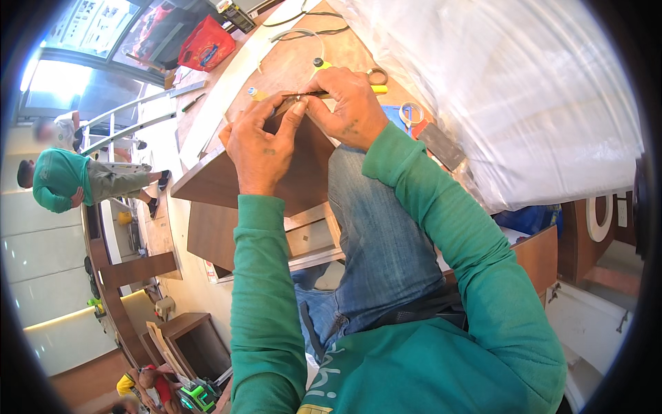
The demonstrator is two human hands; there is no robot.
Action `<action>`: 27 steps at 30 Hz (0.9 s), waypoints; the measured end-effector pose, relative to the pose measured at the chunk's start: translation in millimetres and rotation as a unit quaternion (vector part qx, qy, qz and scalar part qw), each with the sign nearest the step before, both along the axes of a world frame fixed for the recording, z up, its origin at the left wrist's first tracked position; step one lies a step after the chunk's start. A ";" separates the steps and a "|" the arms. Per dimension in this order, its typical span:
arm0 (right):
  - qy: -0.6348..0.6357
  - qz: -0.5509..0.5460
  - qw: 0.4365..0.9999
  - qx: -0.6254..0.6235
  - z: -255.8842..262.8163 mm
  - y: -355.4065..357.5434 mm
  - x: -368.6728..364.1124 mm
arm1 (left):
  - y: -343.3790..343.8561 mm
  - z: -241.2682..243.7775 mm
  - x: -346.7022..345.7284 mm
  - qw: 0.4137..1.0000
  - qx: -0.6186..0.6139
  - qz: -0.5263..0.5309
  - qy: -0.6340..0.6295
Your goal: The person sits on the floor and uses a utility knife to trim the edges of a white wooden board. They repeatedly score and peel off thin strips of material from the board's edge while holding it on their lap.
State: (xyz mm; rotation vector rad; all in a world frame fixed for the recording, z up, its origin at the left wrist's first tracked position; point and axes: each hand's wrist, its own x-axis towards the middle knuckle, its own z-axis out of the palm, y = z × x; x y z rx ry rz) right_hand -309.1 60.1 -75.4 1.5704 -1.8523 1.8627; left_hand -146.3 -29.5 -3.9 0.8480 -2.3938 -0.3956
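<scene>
My left hand [266, 137] is at the corner edge of a brown wood-finish panel [217, 178], its thumb and fingers pinching a thin dark strip there. Close beside it, my right hand [351, 106] holds a slim pointed tool, its tip near my left thumb; what tool it is cannot be told. Something yellow [380, 89] sticks out behind my right hand, perhaps the tool's handle. The panel leans near my denim-covered knee. Just beyond the hands lie a small bottle with a blue cap [253, 92] and a yellow thing with a black knob [319, 62].
Tape rolls [411, 114], [377, 76] and a dark sanding block [440, 146] lie on the right, beside plastic sheeting [517, 93]. A red bag [207, 46] stands farther off. People stand by a ladder [129, 127] at left; others crouch near a green laser level [199, 396].
</scene>
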 end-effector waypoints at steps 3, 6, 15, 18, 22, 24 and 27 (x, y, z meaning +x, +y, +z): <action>-0.020 0.038 0.999 0.003 -1.3 4.6 -0.5 | 3.5 1.6 0.7 1.000 -0.015 -0.010 0.003; -0.050 0.091 0.994 -0.024 -1.7 9.6 -2.1 | 5.1 0.9 3.1 1.000 0.010 -0.007 0.003; -0.052 0.036 0.998 0.002 7.2 10.5 -0.6 | 5.6 -0.4 7.1 0.999 -0.045 -0.014 -0.008; -0.047 0.035 0.998 -0.007 4.4 5.7 0.6 | 9.0 3.7 8.1 0.999 -0.007 -0.006 -0.045; -0.035 0.024 0.999 0.008 5.2 5.4 1.9 | 8.7 2.6 8.3 0.999 -0.020 -0.004 -0.034; -0.028 0.020 0.999 0.020 5.5 6.8 1.8 | 7.5 -1.2 7.5 0.999 -0.046 -0.011 -0.010; -0.026 0.029 0.999 0.018 4.6 6.4 0.9 | 6.5 -3.3 8.7 0.998 -0.060 -0.007 -0.010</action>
